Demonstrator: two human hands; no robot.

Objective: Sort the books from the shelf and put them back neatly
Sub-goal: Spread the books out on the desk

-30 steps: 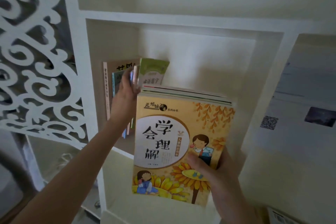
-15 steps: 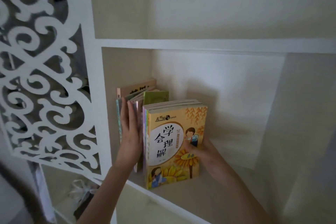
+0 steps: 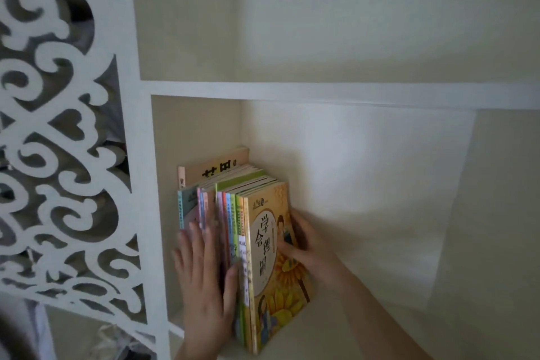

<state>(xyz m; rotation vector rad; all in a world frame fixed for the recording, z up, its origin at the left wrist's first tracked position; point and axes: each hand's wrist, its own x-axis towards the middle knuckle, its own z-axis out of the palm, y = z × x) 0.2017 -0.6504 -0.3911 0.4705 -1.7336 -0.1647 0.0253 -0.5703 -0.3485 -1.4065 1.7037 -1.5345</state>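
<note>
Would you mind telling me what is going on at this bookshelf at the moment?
A person is tidying books into a white shelf compartment. A row of books stands upright against the compartment's left wall, spines facing out. The left hand lies flat with straight fingers against the spines. The right hand holds the yellow book at the right end of the row, thumb on its sunflower cover. The space to the right of the row holds no books.
</note>
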